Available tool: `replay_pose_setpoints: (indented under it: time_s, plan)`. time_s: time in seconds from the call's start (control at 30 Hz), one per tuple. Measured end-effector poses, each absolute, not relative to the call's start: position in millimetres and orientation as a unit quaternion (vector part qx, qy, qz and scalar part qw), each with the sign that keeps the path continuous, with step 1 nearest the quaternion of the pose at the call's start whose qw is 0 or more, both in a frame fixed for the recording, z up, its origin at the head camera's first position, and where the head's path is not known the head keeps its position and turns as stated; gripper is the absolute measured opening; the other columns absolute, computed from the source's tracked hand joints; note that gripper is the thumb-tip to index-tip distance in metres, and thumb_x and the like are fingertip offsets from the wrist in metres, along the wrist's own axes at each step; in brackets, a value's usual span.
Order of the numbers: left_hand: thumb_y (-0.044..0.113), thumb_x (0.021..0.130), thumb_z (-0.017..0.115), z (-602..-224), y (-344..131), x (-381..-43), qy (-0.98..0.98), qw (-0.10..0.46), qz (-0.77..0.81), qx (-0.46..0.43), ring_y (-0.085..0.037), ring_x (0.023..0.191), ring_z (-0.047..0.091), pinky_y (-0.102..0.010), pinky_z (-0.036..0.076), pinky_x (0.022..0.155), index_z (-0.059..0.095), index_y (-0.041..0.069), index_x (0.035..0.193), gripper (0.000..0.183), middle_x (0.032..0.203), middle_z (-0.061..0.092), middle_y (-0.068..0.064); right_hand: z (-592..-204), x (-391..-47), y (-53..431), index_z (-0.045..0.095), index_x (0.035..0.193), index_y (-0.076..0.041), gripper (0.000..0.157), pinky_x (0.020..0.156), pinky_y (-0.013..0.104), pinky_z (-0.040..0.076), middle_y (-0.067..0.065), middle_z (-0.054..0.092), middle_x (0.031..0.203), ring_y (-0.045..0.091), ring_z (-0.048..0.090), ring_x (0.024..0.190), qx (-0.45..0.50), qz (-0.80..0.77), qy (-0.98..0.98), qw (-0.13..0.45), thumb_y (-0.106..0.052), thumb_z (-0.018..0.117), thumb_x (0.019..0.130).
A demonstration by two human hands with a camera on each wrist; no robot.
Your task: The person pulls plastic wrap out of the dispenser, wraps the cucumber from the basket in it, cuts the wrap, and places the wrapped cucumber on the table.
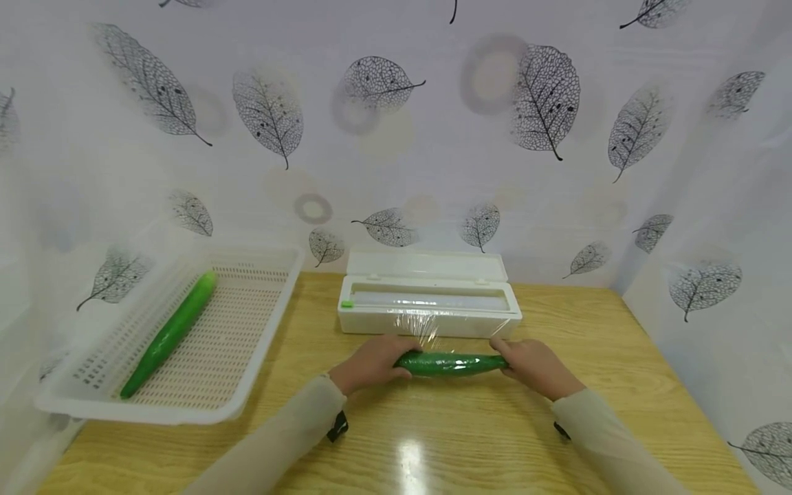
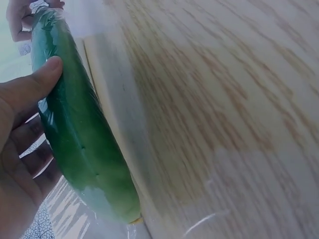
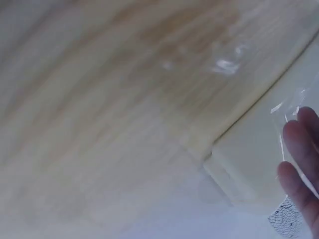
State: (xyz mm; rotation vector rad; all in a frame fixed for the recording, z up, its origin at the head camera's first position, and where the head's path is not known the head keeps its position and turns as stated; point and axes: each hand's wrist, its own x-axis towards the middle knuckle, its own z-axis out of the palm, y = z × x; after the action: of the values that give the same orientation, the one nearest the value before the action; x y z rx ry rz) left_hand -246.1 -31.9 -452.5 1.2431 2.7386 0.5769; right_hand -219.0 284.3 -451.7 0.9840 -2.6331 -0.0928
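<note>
A green cucumber (image 1: 454,364) with glossy cling film around it lies crosswise between both hands, over the table in front of a white wrap box. My left hand (image 1: 374,361) grips its left part; in the left wrist view the thumb (image 2: 50,72) presses one side and the fingers curl behind. At the other tip, my right hand (image 1: 535,364) holds the cucumber's end. The clear film (image 1: 421,326) stretches from the box (image 1: 365,322) to the cucumber. In the right wrist view, fingers (image 3: 299,144) sit against the film, and the cucumber is out of frame.
To the left stands a white perforated basket (image 1: 262,350) with a second cucumber (image 1: 170,337) in it. The box's lid (image 1: 427,267) is raised at the back, and a green slider (image 1: 347,304) sits on its left edge. A leaf-patterned curtain (image 1: 433,179) borders the wooden table (image 1: 482,447).
</note>
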Motion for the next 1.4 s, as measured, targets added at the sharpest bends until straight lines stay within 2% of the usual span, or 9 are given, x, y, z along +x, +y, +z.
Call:
replay_pose_setpoints:
  time_s: [0.13,0.2,0.37,0.5,0.67,0.9,1.07,1.2,1.4]
  plan:
    - [0.028,0.079,0.072,-455.8,-31.5,-246.6,0.89,0.028,0.181,0.417,-0.011,0.097,0.059,-0.026,0.051,0.085,0.058,0.016,0.121,0.046,0.114,0.064,0.002,-451.7,-218.4,283.3,0.05,0.107,-0.011,0.048,0.047,0.019,0.04,-0.007,0.057,0.06,0.0,0.044,0.05,0.282,0.042,-0.955,0.078,-0.017,0.081,0.07]
    - [0.028,0.079,0.072,-457.8,-31.5,-246.7,0.889,0.023,0.177,0.421,-0.011,0.099,0.059,-0.026,0.05,0.088,0.057,0.016,0.121,0.047,0.115,0.063,0.002,-452.9,-218.6,283.5,0.051,0.111,-0.009,0.046,0.051,0.02,0.044,-0.006,0.06,0.066,0.001,0.049,0.057,0.244,0.114,-0.962,0.036,-0.009,0.077,0.072]
    - [0.029,0.08,0.072,-460.2,-32.9,-245.6,0.89,0.011,0.171,0.422,-0.012,0.104,0.059,-0.028,0.05,0.091,0.057,0.014,0.122,0.047,0.118,0.063,0.002,-457.8,-219.9,283.6,0.054,0.107,-0.005,0.035,0.066,0.022,0.053,0.001,0.064,0.089,0.01,0.061,0.079,0.205,0.278,-0.939,-0.009,0.001,0.07,0.077]
    - [0.029,0.079,0.072,-461.6,-32.4,-245.7,0.892,0.006,0.164,0.421,-0.013,0.104,0.059,-0.028,0.05,0.092,0.057,0.013,0.121,0.047,0.116,0.063,0.001,-457.4,-218.7,285.5,0.058,0.104,-0.005,0.03,0.07,0.023,0.053,0.004,0.064,0.096,0.016,0.063,0.087,0.222,0.295,-0.929,0.001,0.0,0.071,0.077]
    - [0.029,0.08,0.072,-464.8,-29.1,-244.5,0.896,-0.012,0.142,0.42,-0.015,0.106,0.06,-0.029,0.05,0.094,0.057,0.012,0.121,0.047,0.118,0.064,0.0,-449.7,-215.6,287.5,0.06,0.105,-0.004,0.033,0.075,0.028,0.054,0.004,0.063,0.1,0.02,0.061,0.091,0.259,0.259,-0.93,0.018,0.002,0.073,0.075]
    - [0.03,0.081,0.071,-461.1,-23.2,-239.7,0.906,-0.027,0.104,0.41,-0.017,0.11,0.06,-0.03,0.049,0.097,0.058,0.012,0.119,0.045,0.12,0.064,-0.002,-445.4,-213.2,284.8,0.063,0.091,-0.012,0.025,0.075,0.033,0.054,-0.004,0.061,0.091,0.013,0.059,0.085,0.261,0.227,-0.938,0.03,-0.002,0.076,0.073]
    - [0.029,0.08,0.072,-459.5,-20.9,-238.3,0.912,-0.026,0.093,0.398,-0.017,0.109,0.06,-0.03,0.049,0.097,0.059,0.012,0.119,0.045,0.119,0.064,-0.002,-451.0,-214.8,276.2,0.066,0.097,-0.011,0.029,0.074,0.031,0.054,-0.005,0.059,0.089,0.009,0.057,0.082,0.247,0.159,-0.955,0.034,-0.009,0.079,0.071]
    - [0.028,0.079,0.073,-460.8,-19.1,-237.9,0.915,-0.027,0.098,0.391,-0.015,0.102,0.06,-0.027,0.051,0.091,0.06,0.012,0.118,0.044,0.114,0.061,-0.002,-455.5,-214.3,269.0,0.067,0.096,-0.008,0.034,0.071,0.029,0.054,-0.002,0.058,0.089,0.011,0.058,0.08,0.266,0.082,-0.957,0.085,-0.014,0.083,0.067]
    - [0.027,0.079,0.073,-458.9,-17.8,-237.3,0.915,-0.036,0.099,0.39,-0.013,0.095,0.06,-0.024,0.052,0.085,0.061,0.011,0.117,0.042,0.108,0.061,-0.001,-456.7,-214.9,262.3,0.066,0.084,-0.007,0.028,0.067,0.031,0.053,0.002,0.059,0.081,0.015,0.058,0.073,0.321,-0.008,-0.928,0.187,-0.009,0.084,0.062]
